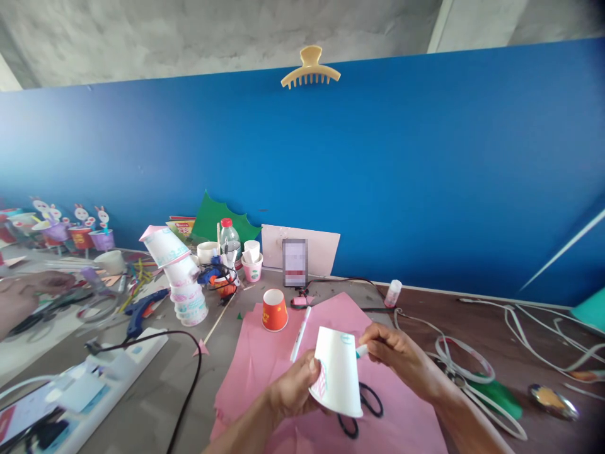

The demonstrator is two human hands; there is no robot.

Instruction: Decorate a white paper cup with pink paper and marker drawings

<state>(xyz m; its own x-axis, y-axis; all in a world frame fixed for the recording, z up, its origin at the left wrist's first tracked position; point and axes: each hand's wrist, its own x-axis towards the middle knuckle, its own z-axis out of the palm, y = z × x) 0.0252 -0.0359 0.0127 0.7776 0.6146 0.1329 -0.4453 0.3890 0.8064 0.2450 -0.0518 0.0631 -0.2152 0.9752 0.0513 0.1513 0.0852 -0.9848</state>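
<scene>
My left hand (295, 384) is wrapped round the lower left side of a white paper cup (338, 372), held upside down and slightly tilted above pink paper (250, 384). The cup carries a pink drawn pattern near my thumb and a small teal mark near its top. In my right hand (385, 343) a teal-tipped marker (362, 351) is pinched, its tip at the cup's right side. Black-handled scissors (372, 400) lie partly hidden behind the cup. A red paper cup (275, 310) and a white pen (301, 334) rest on the pink paper.
Stacked decorated cups (189, 302), a glue gun (142, 312) and a power strip (118, 372) are at the left. A bottle (230, 239) and phone (295, 263) stand at the back. White cables (454, 359) lie at the right. Another person's hand (28, 293) is far left.
</scene>
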